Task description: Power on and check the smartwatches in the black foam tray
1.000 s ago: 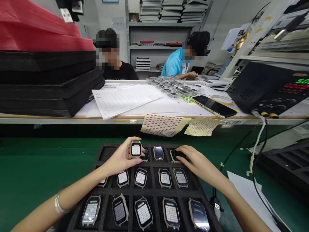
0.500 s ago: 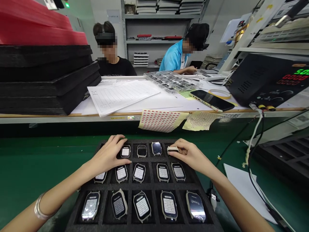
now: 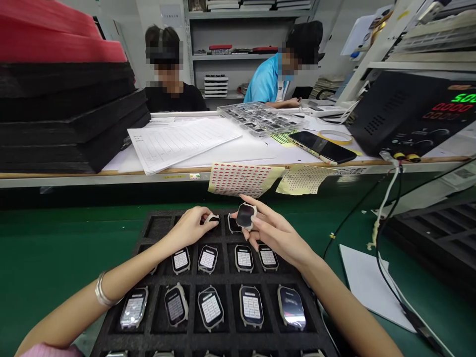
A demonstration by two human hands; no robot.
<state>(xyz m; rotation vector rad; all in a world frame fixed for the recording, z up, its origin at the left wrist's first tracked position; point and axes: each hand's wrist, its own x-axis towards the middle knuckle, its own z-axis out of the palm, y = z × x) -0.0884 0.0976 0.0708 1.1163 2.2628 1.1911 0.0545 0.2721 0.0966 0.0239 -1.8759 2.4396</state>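
Observation:
My right hand [image 3: 280,230] holds up a smartwatch case [image 3: 245,216] without a strap, its dark screen turned towards me. Behind it, another watch [image 3: 233,225] is partly hidden in the back row of a black foam tray [image 3: 193,277]. Fingers of my left hand [image 3: 191,227] pinch the edge of a tilted watch [image 3: 212,218] at its back-row compartment. Nearer to me lie rows of watches, many with lit white grids on their screens, such as the middle one [image 3: 210,308]. A front-right watch [image 3: 292,307] shows a mostly dark, glossy screen.
Beyond the tray runs a shelf edge with sticker sheets [image 3: 243,179] hanging from it. Papers [image 3: 182,144], a phone [image 3: 322,147], a clear parts box [image 3: 260,119] and a power supply [image 3: 412,114] stand there. Black foam trays [image 3: 67,119] are stacked left. Two people sit behind.
My right hand has raised its watch from the back-row compartment, moved left and turned the screen towards me. My left hand has moved right and now grips a watch. The view has shifted slightly.

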